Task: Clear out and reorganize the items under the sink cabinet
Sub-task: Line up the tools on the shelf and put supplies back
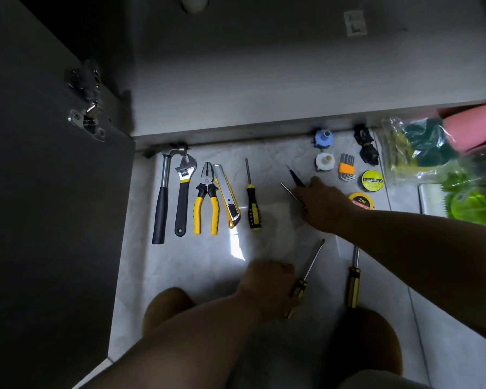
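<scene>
Right hand (321, 204) pinches two thin picks (295, 176); left hand (267, 284) grips a loose screwdriver (300, 287). Best laid parallel just right of the laid-out screwdriver (254, 211), tips far.

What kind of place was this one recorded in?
Likely a home kitchen or bathroom, on the floor before an open under-sink cabinet: pale floor tiles, an open cabinet door with its hinge, a drain pipe above, bagged scouring pads nearby.

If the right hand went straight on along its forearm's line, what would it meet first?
Probably the black-and-yellow screwdriver beside the utility knife; the floor between it and the right hand looks bare, though the hand's height is unclear.
</scene>
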`<state>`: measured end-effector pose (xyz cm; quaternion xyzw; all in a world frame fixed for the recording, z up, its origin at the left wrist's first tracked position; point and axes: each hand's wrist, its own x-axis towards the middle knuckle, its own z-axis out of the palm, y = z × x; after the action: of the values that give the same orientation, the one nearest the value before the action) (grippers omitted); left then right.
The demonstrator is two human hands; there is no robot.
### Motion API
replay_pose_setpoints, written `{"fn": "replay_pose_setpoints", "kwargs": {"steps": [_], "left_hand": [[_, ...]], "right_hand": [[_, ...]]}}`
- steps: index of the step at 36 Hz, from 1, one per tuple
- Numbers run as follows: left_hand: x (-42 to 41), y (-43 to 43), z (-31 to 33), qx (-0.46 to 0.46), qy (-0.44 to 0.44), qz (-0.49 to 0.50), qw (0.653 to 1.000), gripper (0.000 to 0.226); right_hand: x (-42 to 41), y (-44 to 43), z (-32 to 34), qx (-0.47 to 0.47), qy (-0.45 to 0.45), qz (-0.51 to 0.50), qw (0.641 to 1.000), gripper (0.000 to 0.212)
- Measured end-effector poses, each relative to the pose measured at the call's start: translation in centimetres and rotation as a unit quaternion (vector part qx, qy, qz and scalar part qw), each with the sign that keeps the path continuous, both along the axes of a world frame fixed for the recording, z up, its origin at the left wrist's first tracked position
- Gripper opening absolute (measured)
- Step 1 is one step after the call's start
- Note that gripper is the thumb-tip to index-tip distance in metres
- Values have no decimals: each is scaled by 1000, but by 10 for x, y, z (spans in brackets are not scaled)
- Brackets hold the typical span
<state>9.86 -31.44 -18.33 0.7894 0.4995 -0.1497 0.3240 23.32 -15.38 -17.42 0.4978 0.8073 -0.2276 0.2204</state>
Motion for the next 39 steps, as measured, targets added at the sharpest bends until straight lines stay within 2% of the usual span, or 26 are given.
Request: {"fn": "replay_pose_setpoints", "kwargs": {"steps": [4, 8, 12, 15, 18, 21, 24, 27, 29, 32, 36, 39], "left_hand": [[12, 2, 8, -37, -3, 14, 999, 28], [6, 11, 11, -61, -14, 84, 995, 34], [-6, 19, 6, -25, -65, 154, 986, 29], [-13, 33, 5, -21, -100, 245, 964, 24], [-17, 52, 9, -11, -144, 354, 924, 19], [-17, 70, 9, -14, -163, 431, 887, 20], [-18, 82, 6, -6, -135, 438, 889, 17], [-21, 84, 5, 14, -120, 423, 898, 9], [-23, 81, 5, 27, -131, 418, 898, 7], [-26, 79, 7, 68, -135, 418, 896, 9], [-41, 81, 10, 158, -63, 405, 898, 7], [-59, 80, 13, 221, 44, 370, 902, 20]], "right_hand": [[14, 5, 5, 11, -40, -3, 999, 38], [27, 11, 7, 25, -69, 16, 997, 34], [32, 14, 9, 20, -78, 32, 996, 32], [30, 12, 16, 44, -61, -9, 997, 30], [23, 10, 20, 83, -24, -29, 996, 29], [12, 5, 19, 69, -6, -29, 997, 28], [5, 1, 16, 12, -13, -39, 999, 26], [0, -2, 9, -27, 27, -66, 997, 23], [-7, -5, 3, -90, 25, -75, 993, 25], [-16, -14, -11, -164, 43, -161, 972, 31], [-29, -19, -16, -134, 37, -170, 976, 14], [-39, -21, -13, -101, 13, -167, 981, 27]]}}
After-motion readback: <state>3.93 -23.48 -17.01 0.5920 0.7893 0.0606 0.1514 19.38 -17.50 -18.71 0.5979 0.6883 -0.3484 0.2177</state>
